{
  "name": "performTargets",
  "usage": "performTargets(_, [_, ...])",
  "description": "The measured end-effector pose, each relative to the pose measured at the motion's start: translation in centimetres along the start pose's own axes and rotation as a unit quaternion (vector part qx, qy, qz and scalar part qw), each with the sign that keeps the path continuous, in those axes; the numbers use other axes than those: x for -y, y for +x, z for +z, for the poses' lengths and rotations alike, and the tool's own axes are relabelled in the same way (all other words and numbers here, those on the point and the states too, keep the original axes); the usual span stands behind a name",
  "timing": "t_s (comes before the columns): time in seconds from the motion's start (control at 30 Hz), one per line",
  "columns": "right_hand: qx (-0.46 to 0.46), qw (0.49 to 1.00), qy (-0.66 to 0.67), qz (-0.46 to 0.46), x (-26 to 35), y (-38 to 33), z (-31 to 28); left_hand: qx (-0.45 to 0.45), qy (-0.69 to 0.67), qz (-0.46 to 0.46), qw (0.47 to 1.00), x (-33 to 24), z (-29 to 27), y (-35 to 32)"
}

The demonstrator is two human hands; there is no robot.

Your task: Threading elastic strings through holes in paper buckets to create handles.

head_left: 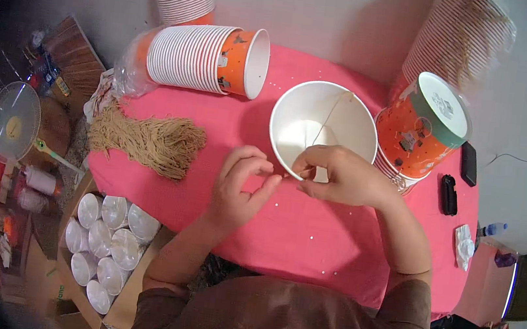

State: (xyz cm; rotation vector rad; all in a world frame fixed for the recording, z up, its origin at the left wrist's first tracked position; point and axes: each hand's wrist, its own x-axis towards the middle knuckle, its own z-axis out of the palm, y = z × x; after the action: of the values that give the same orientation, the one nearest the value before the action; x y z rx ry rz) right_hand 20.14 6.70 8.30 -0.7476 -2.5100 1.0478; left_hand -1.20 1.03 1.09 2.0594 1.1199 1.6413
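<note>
The round white paper bucket (324, 129) stood open on the pink table (307, 236), a thin tan string (328, 116) crossing its inside. Your right hand (341, 174) pinched the string at the near rim; your left hand (241, 185) curled beside it, thumb and forefinger nearly touching, grasping nothing visible.

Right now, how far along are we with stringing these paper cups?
Possibly done: an orange cup stack stands upside down at right. In hand: the open white cup, its rim pinched by the right hand, a thin string running inside, the left hand beside it. Left: the lying cup stack and the string bundle.
</note>
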Motion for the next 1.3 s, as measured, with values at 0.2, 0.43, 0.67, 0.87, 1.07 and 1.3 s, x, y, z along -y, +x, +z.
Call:
performTargets(0.2, [-0.013,1.0,-0.016,0.01,-0.1,0.9,-0.1,0.021,0.011,-0.05,0.998,0.3,1.4,0.6])
performTargets(0.43, [-0.025,0.999,0.004,0.033,0.1,1.2,-1.2,0.004,-0.068,-0.134,0.989,1.0,0.6,1.5])
performTargets(0.67, [-0.08,0.976,-0.186,0.08,1.1,0.6,-2.9,-0.03,-0.52,-0.278,0.807,1.1,-2.2,4.8])
performTargets(0.87, [-0.162,0.954,-0.243,-0.074,2.3,0.6,-3.0,0.094,-0.26,-0.309,0.91,-0.6,-2.0,6.6])
performTargets(1.07, [-0.192,0.944,-0.214,-0.162,2.3,2.6,-2.8,0.152,-0.221,-0.329,0.906,-0.5,-1.9,6.4])
performTargets(1.3, [-0.277,0.923,-0.223,-0.148,0.8,5.2,-1.7,0.141,-0.255,-0.343,0.893,0.2,-1.8,6.2])
